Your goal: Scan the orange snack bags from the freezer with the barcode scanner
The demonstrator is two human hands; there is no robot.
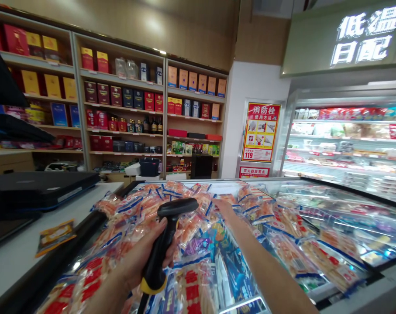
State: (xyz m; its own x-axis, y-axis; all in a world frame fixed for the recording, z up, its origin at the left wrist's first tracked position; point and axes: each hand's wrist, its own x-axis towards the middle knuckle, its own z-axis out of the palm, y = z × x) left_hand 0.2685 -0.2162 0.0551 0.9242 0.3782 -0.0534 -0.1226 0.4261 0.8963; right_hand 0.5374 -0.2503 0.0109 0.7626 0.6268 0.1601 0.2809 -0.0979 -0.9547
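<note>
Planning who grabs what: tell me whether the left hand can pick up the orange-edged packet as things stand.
Probably not: the left hand is wrapped around the black scanner, though nothing appears to cover the orange-edged packet on the white counter.

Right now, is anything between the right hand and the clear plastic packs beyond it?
Nothing visible blocks the right hand from those clear plastic packs; the barcode scanner, in the left hand, is to its left.

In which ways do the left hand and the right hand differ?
The left hand grips a black scanner; the right hand has no scanner. The left hand is nearer the camera; the right hand reaches farther, over clear bags. Both are bare.
</note>
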